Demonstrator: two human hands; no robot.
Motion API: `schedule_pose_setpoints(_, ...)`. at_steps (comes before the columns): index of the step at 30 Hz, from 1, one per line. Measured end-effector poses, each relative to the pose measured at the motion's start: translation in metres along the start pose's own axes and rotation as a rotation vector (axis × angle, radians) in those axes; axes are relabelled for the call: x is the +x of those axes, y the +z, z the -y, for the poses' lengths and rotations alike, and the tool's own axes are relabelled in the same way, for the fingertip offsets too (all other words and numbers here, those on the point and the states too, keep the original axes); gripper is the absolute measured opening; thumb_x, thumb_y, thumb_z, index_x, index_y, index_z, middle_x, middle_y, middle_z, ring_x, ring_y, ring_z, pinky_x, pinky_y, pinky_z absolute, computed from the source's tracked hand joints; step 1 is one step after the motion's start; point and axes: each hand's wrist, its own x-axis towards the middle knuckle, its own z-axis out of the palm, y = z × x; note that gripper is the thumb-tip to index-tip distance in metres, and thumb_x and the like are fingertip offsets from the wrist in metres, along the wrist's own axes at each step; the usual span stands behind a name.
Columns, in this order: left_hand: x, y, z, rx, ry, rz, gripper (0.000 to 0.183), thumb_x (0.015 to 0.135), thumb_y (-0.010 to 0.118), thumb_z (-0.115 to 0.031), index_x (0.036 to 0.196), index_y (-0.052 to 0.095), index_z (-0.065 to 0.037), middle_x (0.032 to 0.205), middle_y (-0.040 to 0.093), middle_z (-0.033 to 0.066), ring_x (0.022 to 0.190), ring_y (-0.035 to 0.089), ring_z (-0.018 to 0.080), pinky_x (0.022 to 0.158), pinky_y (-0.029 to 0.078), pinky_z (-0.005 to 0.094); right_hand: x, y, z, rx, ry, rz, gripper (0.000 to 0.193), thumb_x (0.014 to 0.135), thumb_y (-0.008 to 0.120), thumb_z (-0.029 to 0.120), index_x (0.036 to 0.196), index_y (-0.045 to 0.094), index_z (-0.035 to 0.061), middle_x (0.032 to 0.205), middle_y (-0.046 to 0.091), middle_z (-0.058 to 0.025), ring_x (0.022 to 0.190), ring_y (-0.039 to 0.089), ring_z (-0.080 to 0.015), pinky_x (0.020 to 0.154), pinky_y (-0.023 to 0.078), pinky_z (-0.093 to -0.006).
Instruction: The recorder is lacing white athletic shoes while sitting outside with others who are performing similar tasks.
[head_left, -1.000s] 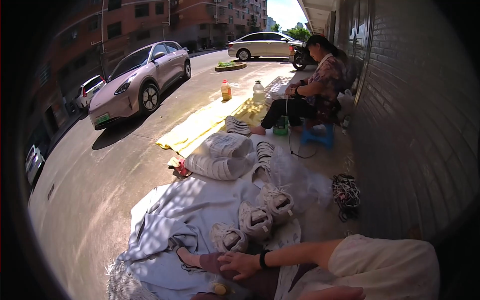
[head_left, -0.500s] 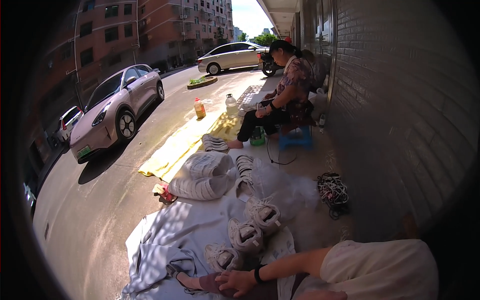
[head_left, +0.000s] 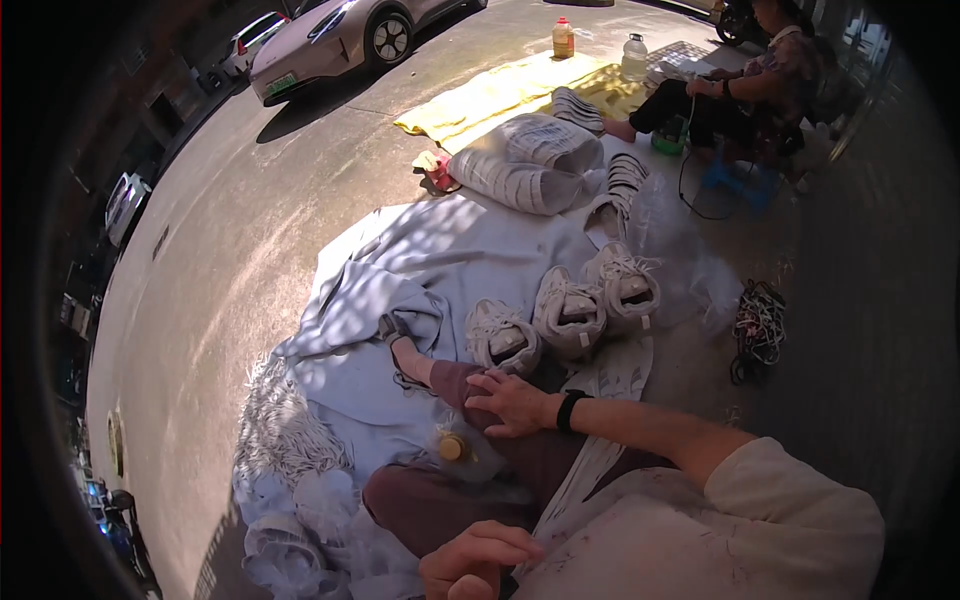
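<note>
My left hand [head_left: 478, 568] curls loosely by my lap, gripping nothing; my right hand [head_left: 510, 402] lies flat, fingers spread, on my maroon-trousered knee [head_left: 455, 385]. Just beyond, three white sneakers [head_left: 568, 315] sit in a row on the pale blue sheet [head_left: 460, 245], laces loose; farther off, one striped bundle [head_left: 525, 160].

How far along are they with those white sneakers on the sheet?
Three white sneakers stand in a row on the grey sheet, seemingly already set out. Nothing is in hand: the right hand rests on the person's knee beside the nearest sneaker, the left hand is half curled and empty. More shoes and a striped bundle lie beyond, apparently unsorted.
</note>
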Motion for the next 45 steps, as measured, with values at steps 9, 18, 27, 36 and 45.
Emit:
schedule_pose_setpoints(9, -0.205, -0.114, 0.100, 0.350, 0.036, -1.394, 0.026, 0.093, 0.056, -0.022, 0.100, 0.061, 0.002, 0.092, 0.065, 0.0091, 0.081, 0.060, 0.0155, 0.078, 0.048, 0.0290, 0.001, -0.008, 0.000, 0.034, -0.070, 0.100, 0.063, 0.073, 0.072, 0.028, 0.128, 0.047, 0.0125, 0.139, 0.032, -0.0219, 0.125, 0.034, -0.0450, 0.107, 0.030, -0.0489)
schedule_pose_setpoints(18, -0.239, -0.162, 0.194, 0.579, -0.394, -1.412, 0.031, 0.083, 0.067, -0.022, 0.101, 0.062, 0.003, 0.085, 0.065, 0.0112, 0.074, 0.058, 0.0148, 0.070, 0.047, 0.0281, 0.011, -0.004, 0.013, -0.037, -0.025, 0.183, 0.063, 0.074, 0.070, 0.026, 0.130, 0.046, 0.0118, 0.141, 0.031, -0.0209, 0.129, 0.030, -0.0430, 0.109, 0.027, -0.0472)
schedule_pose_setpoints(27, -0.256, -0.275, 0.234, 0.494, -0.298, -1.700, 0.066, 0.077, 0.072, -0.018, 0.130, 0.039, 0.004, 0.126, 0.051, 0.0168, 0.114, 0.051, 0.0249, 0.097, 0.039, 0.0347, 0.015, -0.006, 0.017, -0.087, 0.007, 0.178, 0.060, 0.075, 0.069, 0.027, 0.129, 0.048, 0.0101, 0.141, 0.031, -0.0212, 0.129, 0.030, -0.0418, 0.109, 0.027, -0.0465)
schedule_pose_setpoints(36, -0.082, -0.309, 0.237, 0.610, -0.218, -1.125, 0.055, 0.089, 0.050, -0.036, 0.123, 0.042, 0.006, 0.120, 0.051, 0.0345, 0.113, 0.050, 0.0466, 0.096, 0.038, 0.0447, 0.017, -0.005, 0.024, -0.115, 0.033, 0.213, 0.059, 0.074, 0.069, 0.026, 0.128, 0.048, 0.0102, 0.141, 0.031, -0.0209, 0.129, 0.031, -0.0412, 0.109, 0.027, -0.0471)
schedule_pose_setpoints(45, -0.105, -0.298, 0.276, 0.212, -0.350, -1.246, 0.071, 0.089, 0.051, -0.045, 0.130, 0.038, 0.012, 0.131, 0.045, 0.0333, 0.125, 0.041, 0.0446, 0.103, 0.034, 0.0413, 0.022, -0.001, 0.028, -0.108, 0.021, 0.214, 0.059, 0.075, 0.069, 0.025, 0.128, 0.048, 0.0105, 0.141, 0.032, -0.0203, 0.129, 0.032, -0.0402, 0.109, 0.027, -0.0467)
